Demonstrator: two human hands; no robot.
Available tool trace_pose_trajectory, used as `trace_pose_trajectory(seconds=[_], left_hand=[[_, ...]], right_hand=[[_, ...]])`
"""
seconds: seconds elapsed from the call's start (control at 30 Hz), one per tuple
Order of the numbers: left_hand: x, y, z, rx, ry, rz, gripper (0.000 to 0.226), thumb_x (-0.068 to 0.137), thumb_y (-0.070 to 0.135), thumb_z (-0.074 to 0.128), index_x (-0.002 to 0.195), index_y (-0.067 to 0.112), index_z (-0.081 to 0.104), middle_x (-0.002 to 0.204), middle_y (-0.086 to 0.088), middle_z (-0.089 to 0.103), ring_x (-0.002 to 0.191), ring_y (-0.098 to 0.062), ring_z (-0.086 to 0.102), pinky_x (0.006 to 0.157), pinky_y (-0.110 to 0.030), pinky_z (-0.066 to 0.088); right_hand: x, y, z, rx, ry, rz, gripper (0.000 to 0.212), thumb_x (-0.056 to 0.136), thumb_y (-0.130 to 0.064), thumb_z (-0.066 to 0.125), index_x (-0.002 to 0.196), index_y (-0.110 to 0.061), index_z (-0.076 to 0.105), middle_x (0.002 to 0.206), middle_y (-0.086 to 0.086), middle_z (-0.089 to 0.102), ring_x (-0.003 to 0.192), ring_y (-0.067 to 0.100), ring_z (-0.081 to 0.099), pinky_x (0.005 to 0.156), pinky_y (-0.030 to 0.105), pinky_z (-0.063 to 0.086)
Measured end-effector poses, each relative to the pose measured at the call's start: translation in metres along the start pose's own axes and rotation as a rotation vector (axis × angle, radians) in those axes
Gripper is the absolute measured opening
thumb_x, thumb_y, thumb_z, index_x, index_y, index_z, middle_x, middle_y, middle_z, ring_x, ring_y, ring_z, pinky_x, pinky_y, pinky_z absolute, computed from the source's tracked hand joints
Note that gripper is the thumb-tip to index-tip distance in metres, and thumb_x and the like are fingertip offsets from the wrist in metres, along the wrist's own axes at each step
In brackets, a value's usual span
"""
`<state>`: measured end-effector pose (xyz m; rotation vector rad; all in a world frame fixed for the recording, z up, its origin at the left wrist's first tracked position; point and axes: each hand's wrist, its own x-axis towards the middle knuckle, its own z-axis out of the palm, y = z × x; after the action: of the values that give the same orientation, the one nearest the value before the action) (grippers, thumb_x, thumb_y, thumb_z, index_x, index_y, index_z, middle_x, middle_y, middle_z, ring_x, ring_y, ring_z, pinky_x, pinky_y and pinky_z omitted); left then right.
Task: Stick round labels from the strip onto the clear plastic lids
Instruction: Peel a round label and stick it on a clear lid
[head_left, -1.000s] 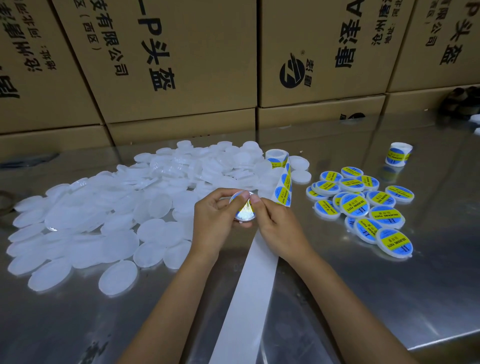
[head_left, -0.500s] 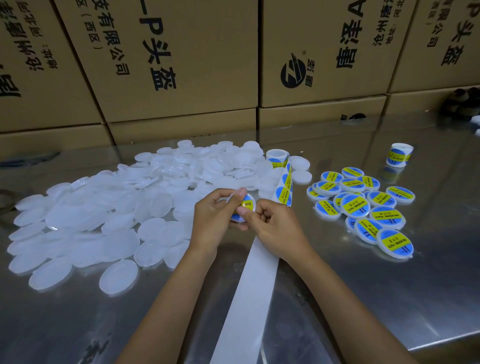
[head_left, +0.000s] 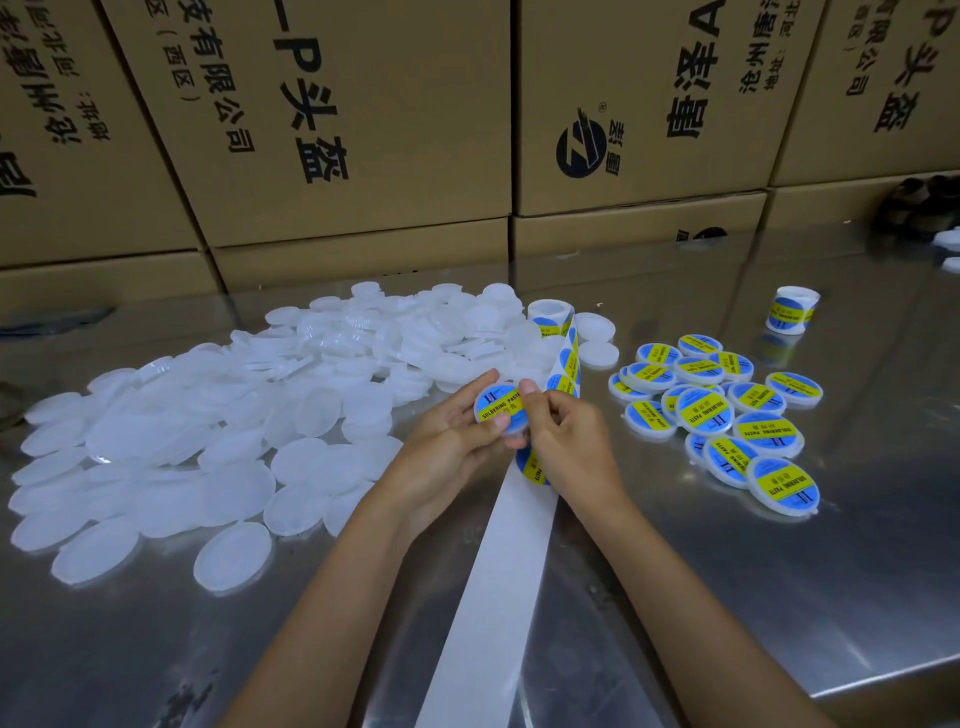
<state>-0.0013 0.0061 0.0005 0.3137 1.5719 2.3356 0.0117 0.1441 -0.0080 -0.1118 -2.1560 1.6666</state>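
Since 1 second ago the label (head_left: 503, 413) has gone from half-peeled to lying flat on the lid (head_left: 500, 415), so this lid looks nearly finished. The left hand (head_left: 452, 436) cradles the lid above the table (head_left: 779, 597), fingers curled round its rim; the right hand (head_left: 566, 441) presses a fingertip (head_left: 529, 388) on its edge. Below runs the strip (head_left: 498, 571); unlabelled lids (head_left: 208, 441) lie left, labelled ones (head_left: 727, 415) right.

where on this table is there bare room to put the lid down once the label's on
Bare steel table lies near right, between the backing strip and the labelled lids, and near left below the plain lids. Crowded: the far left pile and the labelled cluster. Left hand and right hand hold the lid.
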Motion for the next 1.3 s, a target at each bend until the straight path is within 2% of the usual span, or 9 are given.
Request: trace_pose_trajectory(seconds=[0.27, 0.5, 0.67, 0.77, 0.93, 1.03, 1.1, 1.2, 1.3], left_hand=[[0.000, 0.005, -0.002, 0.094, 0.195, 0.008, 0.028, 0.105, 0.020, 0.050, 0.123, 0.009, 0.069, 0.112, -0.012, 0.075, 0.095, -0.024, 0.075, 0.070, -0.029, 0.062], [0.004, -0.009, -0.002, 0.493, 0.261, 0.071, 0.020, 0.100, 0.017, 0.059, 0.118, 0.018, 0.069, 0.092, 0.003, 0.076, 0.080, -0.007, 0.070, 0.070, -0.019, 0.057], [0.003, -0.023, 0.003, 0.740, 0.046, 0.152, 0.028, 0.086, 0.017, 0.079, 0.102, 0.036, 0.069, 0.099, 0.014, 0.073, 0.096, -0.003, 0.068, 0.088, -0.017, 0.053], [0.004, -0.028, 0.000, 0.985, 0.025, 0.218, 0.039, 0.080, 0.020, 0.085, 0.116, 0.028, 0.070, 0.108, 0.016, 0.063, 0.105, -0.003, 0.062, 0.090, -0.011, 0.047], [0.001, -0.020, -0.005, 1.240, 0.042, 0.261, 0.044, 0.080, 0.032, 0.083, 0.122, 0.026, 0.070, 0.113, 0.012, 0.059, 0.111, -0.010, 0.049, 0.096, -0.024, 0.043], [-0.001, -0.011, -0.010, 1.299, 0.022, 0.179, 0.042, 0.081, 0.037, 0.081, 0.121, 0.031, 0.070, 0.109, 0.014, 0.056, 0.108, -0.009, 0.047, 0.094, -0.023, 0.042], [-0.003, -0.003, -0.012, 1.246, 0.038, 0.143, 0.036, 0.084, 0.035, 0.078, 0.119, 0.031, 0.071, 0.111, 0.011, 0.060, 0.110, -0.011, 0.052, 0.097, -0.028, 0.045], [-0.005, 0.010, -0.020, 1.416, 0.281, 0.118, 0.032, 0.093, 0.024, 0.061, 0.124, 0.030, 0.067, 0.131, 0.006, 0.059, 0.127, -0.018, 0.048, 0.107, -0.037, 0.034], [-0.011, 0.020, -0.034, 1.811, 0.430, -0.078, 0.039, 0.094, 0.028, 0.052, 0.133, 0.029, 0.055, 0.137, 0.000, 0.047, 0.131, -0.027, 0.037, 0.106, -0.046, 0.028]], right_hand=[[0.004, -0.001, -0.005, -0.028, -0.150, -0.006, 0.059, 0.098, -0.042, 0.056, 0.076, 0.013, 0.050, 0.065, 0.018, 0.044, 0.062, 0.017, 0.040, 0.060, 0.029, 0.036], [0.023, 0.009, -0.031, 0.243, 0.316, 0.270, 0.049, 0.099, -0.045, 0.053, 0.066, -0.009, 0.055, 0.058, 0.000, 0.047, 0.054, 0.012, 0.039, 0.055, 0.027, 0.035], [0.031, 0.015, -0.048, 0.434, 0.396, 0.433, 0.039, 0.102, -0.038, 0.049, 0.073, -0.014, 0.060, 0.061, 0.000, 0.051, 0.043, 0.010, 0.039, 0.042, 0.025, 0.036], [0.033, 0.016, -0.049, 0.488, 0.412, 0.447, 0.034, 0.102, -0.034, 0.050, 0.076, -0.014, 0.061, 0.063, 0.001, 0.053, 0.047, 0.011, 0.042, 0.038, 0.022, 0.038], [0.032, 0.018, -0.046, 0.399, 0.288, 0.425, 0.024, 0.099, -0.025, 0.053, 0.087, -0.009, 0.067, 0.063, -0.001, 0.059, 0.046, 0.010, 0.044, 0.040, 0.022, 0.040], [0.028, 0.019, -0.034, 0.106, 0.115, 0.251, 0.014, 0.091, -0.018, 0.057, 0.085, -0.009, 0.067, 0.074, -0.003, 0.067, 0.065, 0.014, 0.055, 0.064, 0.030, 0.046], [0.022, 0.019, -0.025, -0.112, -0.034, 0.112, 0.010, 0.090, -0.018, 0.060, 0.084, -0.015, 0.067, 0.081, -0.006, 0.068, 0.075, 0.010, 0.060, 0.072, 0.022, 0.046], [0.015, 0.023, -0.018, -0.299, -0.144, -0.036, 0.007, 0.088, -0.015, 0.062, 0.084, -0.015, 0.067, 0.080, -0.006, 0.066, 0.075, 0.007, 0.059, 0.063, 0.008, 0.040], [0.014, 0.025, -0.017, -0.389, -0.154, -0.104, 0.007, 0.087, -0.014, 0.061, 0.084, -0.012, 0.068, 0.086, -0.002, 0.067, 0.080, 0.012, 0.059, 0.068, 0.018, 0.044]])
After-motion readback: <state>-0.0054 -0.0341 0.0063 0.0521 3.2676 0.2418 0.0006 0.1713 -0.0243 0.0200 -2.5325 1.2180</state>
